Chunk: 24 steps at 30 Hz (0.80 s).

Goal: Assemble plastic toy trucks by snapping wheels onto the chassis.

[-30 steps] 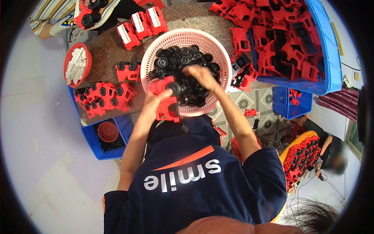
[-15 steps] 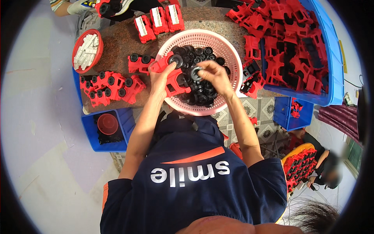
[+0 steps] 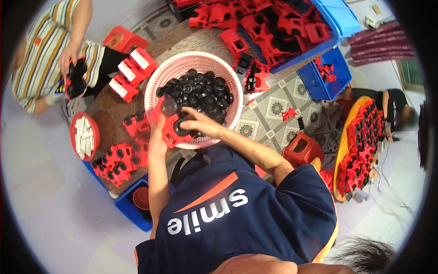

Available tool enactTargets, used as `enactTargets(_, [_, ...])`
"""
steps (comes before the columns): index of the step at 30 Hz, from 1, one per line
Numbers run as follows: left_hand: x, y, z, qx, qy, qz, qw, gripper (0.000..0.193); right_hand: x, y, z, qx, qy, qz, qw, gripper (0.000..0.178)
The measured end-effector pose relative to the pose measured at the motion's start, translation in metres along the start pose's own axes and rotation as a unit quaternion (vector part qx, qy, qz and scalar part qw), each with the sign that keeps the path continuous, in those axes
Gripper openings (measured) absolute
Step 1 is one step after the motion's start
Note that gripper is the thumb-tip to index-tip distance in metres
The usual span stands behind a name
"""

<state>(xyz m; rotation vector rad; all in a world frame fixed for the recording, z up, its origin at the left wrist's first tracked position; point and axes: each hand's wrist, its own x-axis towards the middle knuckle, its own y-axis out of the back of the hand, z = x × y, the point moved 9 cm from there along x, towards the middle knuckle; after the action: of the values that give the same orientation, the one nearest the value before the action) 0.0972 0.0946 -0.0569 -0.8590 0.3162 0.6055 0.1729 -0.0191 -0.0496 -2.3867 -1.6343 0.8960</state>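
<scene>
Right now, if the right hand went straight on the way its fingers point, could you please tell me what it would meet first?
The right hand would probably meet the black wheel at the red toy body held in the left hand; it looks right beside it, though depth leaves contact unclear.

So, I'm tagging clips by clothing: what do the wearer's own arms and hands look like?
The left hand and right hand are bare, with no gloves or wristwear visible. The forearms are uncovered below the short navy sleeves of a shirt bearing a curved red-orange stripe and white lettering.
</scene>
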Motion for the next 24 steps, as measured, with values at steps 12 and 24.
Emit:
enactTargets(12, [-0.01, -0.004, -0.022, 0.203, -0.043, 0.078, 0.975, 0.097, -0.001, 0.033, 0.019, -0.028, 0.056, 0.017, 0.998, 0.069])
enactTargets(24, [-0.019, -0.003, -0.05, -0.226, 0.074, -0.072, 0.969, 0.067, 0.06, 0.176, 0.012, -0.823, 0.133, 0.173, 0.524, 0.013])
